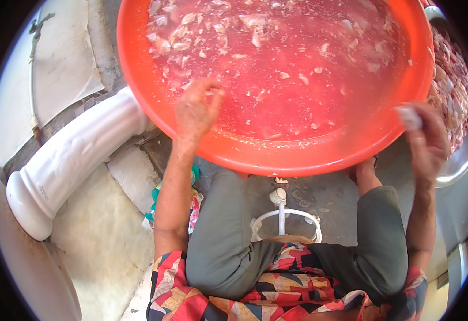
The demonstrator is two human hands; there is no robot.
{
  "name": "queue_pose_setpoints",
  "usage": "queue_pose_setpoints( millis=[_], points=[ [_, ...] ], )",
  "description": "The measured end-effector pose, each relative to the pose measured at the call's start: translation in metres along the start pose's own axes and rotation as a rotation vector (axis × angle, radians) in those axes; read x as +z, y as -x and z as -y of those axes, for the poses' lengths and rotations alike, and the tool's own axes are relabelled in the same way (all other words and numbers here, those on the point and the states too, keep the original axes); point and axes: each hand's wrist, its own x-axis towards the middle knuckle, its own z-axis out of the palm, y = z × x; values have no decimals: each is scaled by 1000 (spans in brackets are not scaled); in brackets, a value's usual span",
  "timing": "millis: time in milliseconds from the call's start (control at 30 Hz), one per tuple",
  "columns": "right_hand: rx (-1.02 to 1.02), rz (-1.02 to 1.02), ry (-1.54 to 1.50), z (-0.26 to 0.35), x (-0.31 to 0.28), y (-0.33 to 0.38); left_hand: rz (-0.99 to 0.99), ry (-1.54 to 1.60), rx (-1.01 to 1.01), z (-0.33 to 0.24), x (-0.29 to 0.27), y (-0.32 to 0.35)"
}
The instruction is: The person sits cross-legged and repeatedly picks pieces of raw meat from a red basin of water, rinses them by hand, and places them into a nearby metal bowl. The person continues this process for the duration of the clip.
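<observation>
A large orange-red basin (234, 163) stands in front of me, filled with reddish liquid in which many pale scraps (255, 37) float, looking like bits of meat or fat. My left hand (197, 104) is over its near left rim with the fingers curled and thumb and forefinger close together; anything between them is too small to tell. Beyond the right rim is my right hand (429, 136), smeared by motion. A small whitish piece (409, 117) shows at its fingertips; its kind is unclear. To the right, a metal bowl (461, 168) holds heaped raw meat pieces (453, 96).
A thick white pipe (78, 155) runs along the left beside the basin. Between my knees on the grey floor is a white curved frame (282, 216). A colourful crumpled packet (195, 203) lies by my left leg. Pale stone slabs (103, 219) cover the left.
</observation>
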Motion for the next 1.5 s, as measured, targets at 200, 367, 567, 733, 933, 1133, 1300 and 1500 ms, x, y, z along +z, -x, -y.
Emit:
queue_pose_setpoints(
  millis=[200, 367, 567, 733, 933, 1133, 1300, 1500],
  points=[
    [-12, -481, 650, -62, -135, 1, -39, -284, -188, 53, 8, -9],
    [-199, -360, 436, -51, -91, 0, 209, -7, -397, 53, 8, -20],
    [-253, 18, 121, -7, 3, 0, 379, 757, -422, -26, 15, -19],
    [-83, 438, -2, -7, 64, 0, 585, 1053, -434, -79, 4, -8],
    [-90, 655, -93, -19, 103, -12, 717, 1210, -391, -106, -10, -2],
    [289, 745, -388, -24, 110, -1, 682, 1219, -418, -91, -8, 3],
    [385, 627, -717, -27, 114, 0, 648, 1182, -412, -91, -12, 9],
    [455, 698, -658, -17, 102, -9, 586, 1216, -388, -89, -11, 8]
  ],
)
